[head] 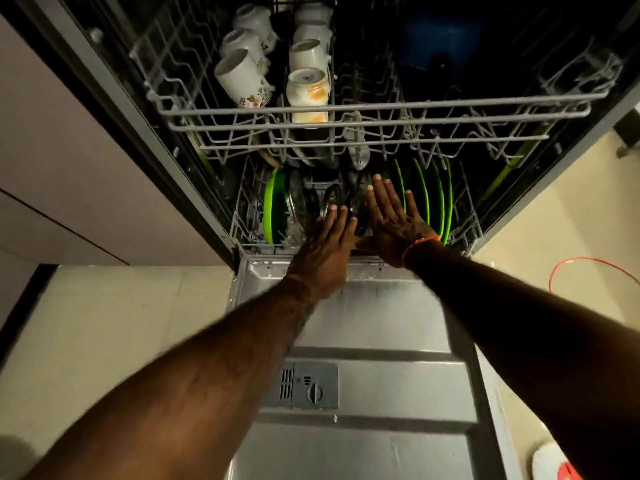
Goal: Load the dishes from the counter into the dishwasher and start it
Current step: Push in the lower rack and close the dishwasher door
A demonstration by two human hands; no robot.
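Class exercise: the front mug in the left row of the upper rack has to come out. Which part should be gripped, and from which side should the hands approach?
Grip the front mug round its body, coming from above and the front. It lies tilted with its open mouth up and back, the upper side exposed, while rack wires and another mug crowd the rest. Its handle is hard to see.

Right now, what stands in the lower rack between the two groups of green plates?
In the head view, dark round lids, partly hidden by the left hand and right hand.
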